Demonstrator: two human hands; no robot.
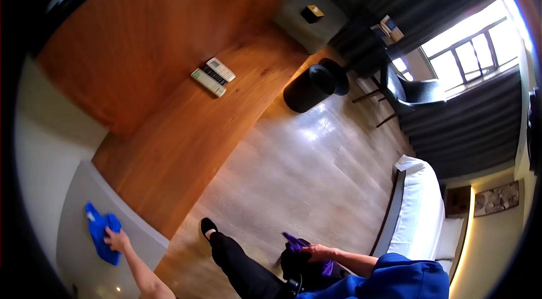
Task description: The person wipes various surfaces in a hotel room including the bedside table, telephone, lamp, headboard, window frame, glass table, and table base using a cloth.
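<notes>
1. You have your left forearm cut off by the lower edge; the left hand is a little blurred, and part of the blue cloth is hidden under it.
2. Your right hand covers the middle of the purple cloth, so only its ends show; the dark trousers behind it make its lower outline hard to read.
3. A dark shape at the upper left is cut off by the black rim, and you cannot tell what it is; the items by the window are too small to make out.
4. The blue cloth lies on the pale grey bench at lower left, directly under your left fingers and spreading past them to the left; you cannot tell whether those fingers grip it or only press on it.
5. The purple cloth is bunched in your right hand, which is closed around it in front of your body, well apart from the blue cloth.
6. Two remote controls lie side by side on the wooden bench, well beyond both hands; a black bin stands on the floor beside that bench.
</notes>
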